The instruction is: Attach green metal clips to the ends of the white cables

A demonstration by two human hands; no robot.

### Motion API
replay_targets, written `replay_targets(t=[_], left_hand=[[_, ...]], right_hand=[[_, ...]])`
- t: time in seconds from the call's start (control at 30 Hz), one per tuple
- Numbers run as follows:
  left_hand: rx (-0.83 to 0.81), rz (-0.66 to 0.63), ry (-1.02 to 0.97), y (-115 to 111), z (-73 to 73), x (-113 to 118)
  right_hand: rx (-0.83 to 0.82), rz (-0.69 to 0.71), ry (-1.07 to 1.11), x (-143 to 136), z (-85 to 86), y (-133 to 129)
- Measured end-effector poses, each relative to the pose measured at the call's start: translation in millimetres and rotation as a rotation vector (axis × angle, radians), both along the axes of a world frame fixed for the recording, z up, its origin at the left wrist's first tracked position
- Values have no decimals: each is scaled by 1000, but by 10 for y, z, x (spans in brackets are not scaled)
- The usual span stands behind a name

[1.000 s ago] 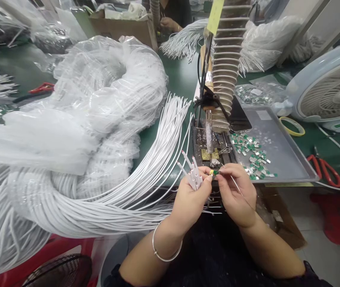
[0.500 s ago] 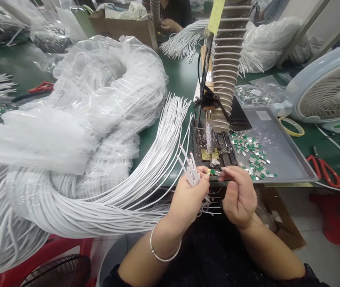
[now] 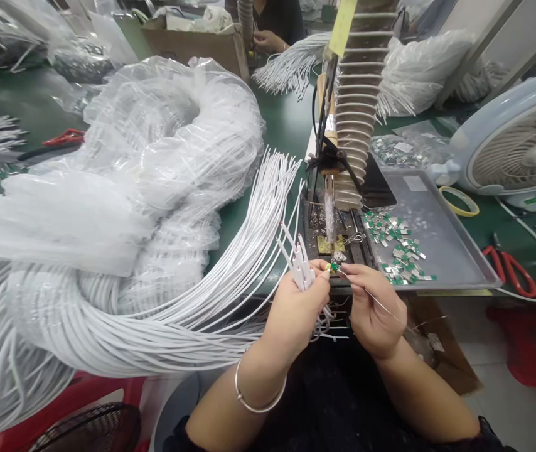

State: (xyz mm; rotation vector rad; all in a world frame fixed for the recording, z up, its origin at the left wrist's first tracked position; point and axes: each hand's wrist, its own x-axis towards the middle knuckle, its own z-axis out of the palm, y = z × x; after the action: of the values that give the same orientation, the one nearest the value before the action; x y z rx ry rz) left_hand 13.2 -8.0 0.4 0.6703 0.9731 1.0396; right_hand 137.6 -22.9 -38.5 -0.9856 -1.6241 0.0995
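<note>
My left hand [image 3: 295, 309] is closed round a small bunch of white cables [image 3: 302, 267] whose cut ends point upward. At its thumb and fingertips sits a small green circuit board [image 3: 334, 267], just below the tip of the clamped soldering iron [image 3: 329, 213]. A pinch of my right hand [image 3: 377, 309] grips a thin solder wire [image 3: 380, 304], which runs from beside the board back over the hand. Whether the solder touches the board is too small to tell.
A large bundle of white cables [image 3: 155, 333] and plastic wrap [image 3: 164, 138] fill the left. Right of the iron, a grey tray [image 3: 451, 251] holds several small boards [image 3: 404, 251]. Red-handled scissors [image 3: 508, 267], yellow tape [image 3: 459, 201], a fan [image 3: 526, 144] and a ribbed hose [image 3: 359, 100] stand around.
My right hand has shifted slightly left, its fingers closing toward the board. The solder wire now shows clearly across that hand. My left hand has stayed nearly in place.
</note>
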Motion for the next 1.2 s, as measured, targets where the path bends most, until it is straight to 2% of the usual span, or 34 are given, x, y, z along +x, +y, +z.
replay_targets(t=[0.47, 1.2], left_hand=[[-18, 20, -11, 49, 104, 29], [11, 24, 8, 96, 96, 31]], right_hand=[[41, -96, -111, -30, 99, 67], [64, -127, -151, -55, 155, 121]])
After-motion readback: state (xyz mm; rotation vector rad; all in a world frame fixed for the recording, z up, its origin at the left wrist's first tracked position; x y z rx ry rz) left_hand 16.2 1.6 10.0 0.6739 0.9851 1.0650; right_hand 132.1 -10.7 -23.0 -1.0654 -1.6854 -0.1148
